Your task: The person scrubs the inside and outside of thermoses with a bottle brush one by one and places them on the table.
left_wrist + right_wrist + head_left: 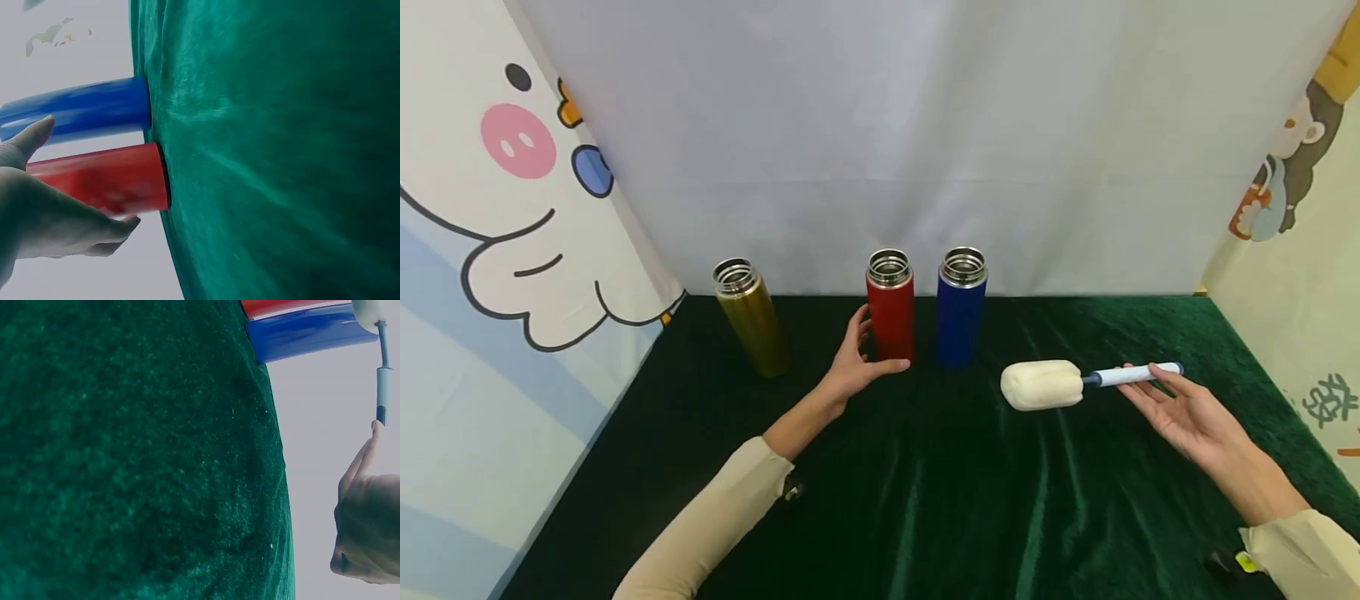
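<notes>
Currently, the left hand (852, 371) reaches round the lower part of a red insulated bottle (891, 321), its thumb and fingers spread well apart; whether they touch the wall, I cannot tell. From the head view, the thumb crosses the near side by the base, while the other fingers lie along the left side. Over on the right, the right hand (1187, 421) pinches a bottle brush (1071, 384) by its handle (1116, 377), thumb and fingertips together on it near the right end. The brush is raised above the green velvet cloth (955, 475), its sponge head (1037, 385) pointing left.

That head is thick, cream and softly lobed, joined by a thin blue-grey neck to a pale handle with a dark end. The red bottle stands upright, smooth-walled, its bare steel mouth uncapped. A blue bottle (958, 321) is just right of it, and a gold bottle (754, 329) stands farther left.
</notes>
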Available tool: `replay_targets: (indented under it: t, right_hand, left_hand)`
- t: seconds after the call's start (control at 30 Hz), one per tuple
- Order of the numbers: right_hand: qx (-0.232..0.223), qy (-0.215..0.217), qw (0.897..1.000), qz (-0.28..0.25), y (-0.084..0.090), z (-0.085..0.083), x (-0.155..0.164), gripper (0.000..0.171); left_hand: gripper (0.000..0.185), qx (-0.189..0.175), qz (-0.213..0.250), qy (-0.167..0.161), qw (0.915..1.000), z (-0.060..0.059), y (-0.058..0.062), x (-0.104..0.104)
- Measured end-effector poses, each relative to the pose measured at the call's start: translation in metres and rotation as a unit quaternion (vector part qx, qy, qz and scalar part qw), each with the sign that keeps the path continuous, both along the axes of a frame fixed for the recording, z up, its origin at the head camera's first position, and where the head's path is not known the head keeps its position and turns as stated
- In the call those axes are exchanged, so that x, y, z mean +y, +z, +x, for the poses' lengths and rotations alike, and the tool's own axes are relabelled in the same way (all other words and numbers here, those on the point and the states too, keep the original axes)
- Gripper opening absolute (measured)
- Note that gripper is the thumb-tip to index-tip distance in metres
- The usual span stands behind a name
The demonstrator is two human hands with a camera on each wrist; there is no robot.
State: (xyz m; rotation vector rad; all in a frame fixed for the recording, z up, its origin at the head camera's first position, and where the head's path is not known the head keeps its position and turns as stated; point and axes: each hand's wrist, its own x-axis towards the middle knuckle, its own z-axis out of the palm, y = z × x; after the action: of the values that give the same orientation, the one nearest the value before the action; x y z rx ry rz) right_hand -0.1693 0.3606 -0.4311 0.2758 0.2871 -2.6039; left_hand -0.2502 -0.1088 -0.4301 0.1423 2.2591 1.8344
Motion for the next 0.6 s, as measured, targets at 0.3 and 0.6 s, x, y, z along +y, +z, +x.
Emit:
replay_targets:
  t: [0.3,0.6]
  right_hand:
    - [-0.012,-0.009,1.0,-0.026,-0.008,0.007,0.008,0.019]
    - [-0.024,-0.02,0.999,-0.017,-0.01,0.01,0.015,0.019]
  left_hand:
    - [0.084,0.045,-0.002,0.021,0.9988,-0.017,-0.005,0.008]
    - [0.074,0.138,-0.055,-0.043,0.988,0.018,0.001,-0.013]
